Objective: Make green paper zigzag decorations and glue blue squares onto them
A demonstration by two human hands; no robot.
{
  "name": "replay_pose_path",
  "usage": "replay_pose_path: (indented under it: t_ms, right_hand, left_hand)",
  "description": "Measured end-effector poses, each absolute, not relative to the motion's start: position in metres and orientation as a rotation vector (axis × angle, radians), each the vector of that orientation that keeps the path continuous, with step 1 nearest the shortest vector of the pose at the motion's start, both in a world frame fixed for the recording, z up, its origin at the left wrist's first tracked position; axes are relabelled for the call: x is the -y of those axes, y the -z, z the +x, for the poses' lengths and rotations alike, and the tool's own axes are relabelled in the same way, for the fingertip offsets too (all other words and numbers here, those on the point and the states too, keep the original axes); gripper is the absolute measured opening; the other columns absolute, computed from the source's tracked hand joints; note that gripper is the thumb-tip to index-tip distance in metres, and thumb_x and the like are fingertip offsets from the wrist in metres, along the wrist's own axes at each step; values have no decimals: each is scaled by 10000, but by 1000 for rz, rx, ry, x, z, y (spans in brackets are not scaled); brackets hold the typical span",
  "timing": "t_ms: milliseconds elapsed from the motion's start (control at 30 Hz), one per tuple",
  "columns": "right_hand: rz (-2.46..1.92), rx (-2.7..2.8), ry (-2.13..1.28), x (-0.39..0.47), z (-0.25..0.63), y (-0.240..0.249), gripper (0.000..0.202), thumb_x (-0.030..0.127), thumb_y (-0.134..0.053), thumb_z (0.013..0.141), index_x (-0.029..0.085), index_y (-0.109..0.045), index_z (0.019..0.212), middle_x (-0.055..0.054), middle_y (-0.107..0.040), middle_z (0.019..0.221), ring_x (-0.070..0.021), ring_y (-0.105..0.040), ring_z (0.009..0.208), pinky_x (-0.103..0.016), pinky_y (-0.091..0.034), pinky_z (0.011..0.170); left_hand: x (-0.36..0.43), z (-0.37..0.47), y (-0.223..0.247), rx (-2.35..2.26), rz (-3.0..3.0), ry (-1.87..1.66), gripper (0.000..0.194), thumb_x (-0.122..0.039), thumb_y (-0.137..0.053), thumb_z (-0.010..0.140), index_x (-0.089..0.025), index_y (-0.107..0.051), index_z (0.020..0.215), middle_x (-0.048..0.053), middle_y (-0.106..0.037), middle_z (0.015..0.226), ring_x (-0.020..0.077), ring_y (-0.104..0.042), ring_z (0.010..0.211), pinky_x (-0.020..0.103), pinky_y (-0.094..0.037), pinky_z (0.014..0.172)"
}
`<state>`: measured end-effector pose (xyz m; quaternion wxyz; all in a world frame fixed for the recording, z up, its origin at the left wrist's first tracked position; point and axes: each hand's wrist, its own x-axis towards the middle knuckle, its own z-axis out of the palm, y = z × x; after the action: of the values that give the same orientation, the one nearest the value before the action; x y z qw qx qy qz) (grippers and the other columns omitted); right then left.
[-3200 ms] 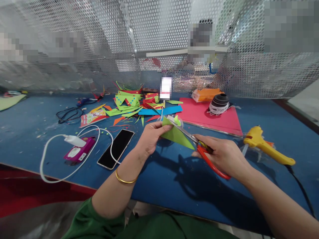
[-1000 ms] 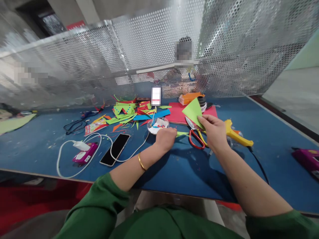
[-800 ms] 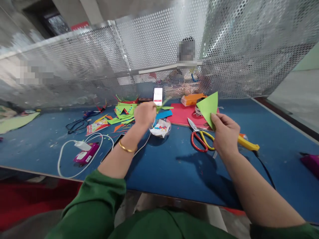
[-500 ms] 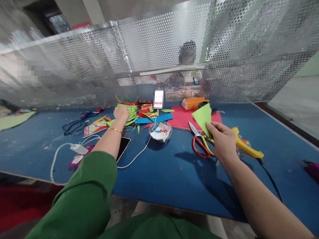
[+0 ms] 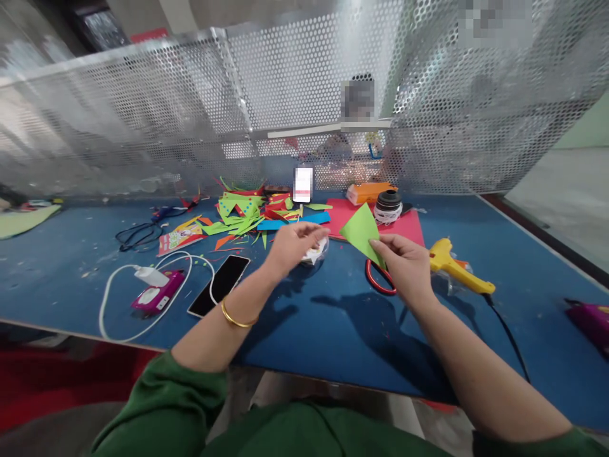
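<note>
Paper pc (image 5: pixel 360 232) x1, pinched in R hand (image 5: pixel 404 261); L hand (image 5: pixel 292 246) half-open nr 1 bowl (image 5: pixel 321 257); 1 glue gun (image 5: pixel 459 270) on desk (image 5: pixel 328 349). Pc lt green, sharp-cornered.

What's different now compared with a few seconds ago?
The scissors, first in the right hand, now lie on the table; that hand holds the green paper, which the left hand held before. The left hand took a green strip over to the scraps, then came back right without it. The glue gun stayed put.

Craft workshop: glue gun (image 5: pixel 457 271), paper scraps (image 5: pixel 241 223).
</note>
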<state>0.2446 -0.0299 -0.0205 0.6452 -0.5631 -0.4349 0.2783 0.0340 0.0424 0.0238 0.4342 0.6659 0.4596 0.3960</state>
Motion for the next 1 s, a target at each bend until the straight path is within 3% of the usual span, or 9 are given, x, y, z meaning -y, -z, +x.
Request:
replay_pose_path:
  t_ms: [267, 367, 500, 600, 700, 1000]
  right_hand:
    - [-1275, 1244, -646, 38, 231, 25, 306, 474, -708, 770, 184, -764, 850, 4, -659, 623, -122, -541, 536, -233, -419, 490]
    - [-1282, 1343, -646, 37, 231, 24, 346, 513, -663, 791, 193, -762, 877, -20, -710, 688, -147, -606, 587, -249, -469, 527]
    - [-1368, 1468, -520, 41, 231, 21, 310, 477, -609, 836, 205, -733, 755, -1, -667, 592, -131, -561, 514, -237, -412, 493]
    - [-1450, 1540, -307, 47, 230, 19, 270, 413, -572, 873, 211, -732, 790, -18, -684, 648, -147, -588, 586, -266, -423, 592]
    - [-1491, 1631, -149, 51, 228, 19, 280, 395, -537, 899, 223, -751, 842, -62, -752, 801, -195, -660, 745, -305, -439, 724]
    - [-1453, 2053, 464, 49, 235, 22, 321, 308, -454, 1015, 225, -764, 1001, -42, -798, 912, -157, -700, 797, -276, -433, 711]
  left_hand:
    - [-2, 61, 3, -1059, 1153, -1085, 260, -410, -822, 663, -171, -719, 665, 46, -700, 660, 152, -633, 647, 244, -414, 572]
    - [-5, 59, 5, -1063, 1118, -1141, 262, -409, -823, 658, -176, -706, 672, 28, -694, 672, 132, -617, 636, 237, -410, 573]
    - [-6, 55, 7, -1059, 1075, -1151, 289, -432, -837, 657, -174, -716, 711, 41, -723, 747, 121, -627, 635, 223, -411, 555]
    - [-5, 50, 5, -1044, 968, -1047, 416, -584, -757, 721, -177, -744, 807, 86, -769, 891, 143, -670, 650, 227, -410, 521]
    - [-5, 42, 2, -1031, 918, -950, 517, -666, -659, 770, -166, -762, 848, 116, -775, 885, 164, -684, 646, 235, -400, 504]
    - [-18, 24, 2, -996, 872, -745, 228, -381, -690, 762, -163, -744, 801, 107, -764, 840, 167, -681, 613, 236, -371, 469]
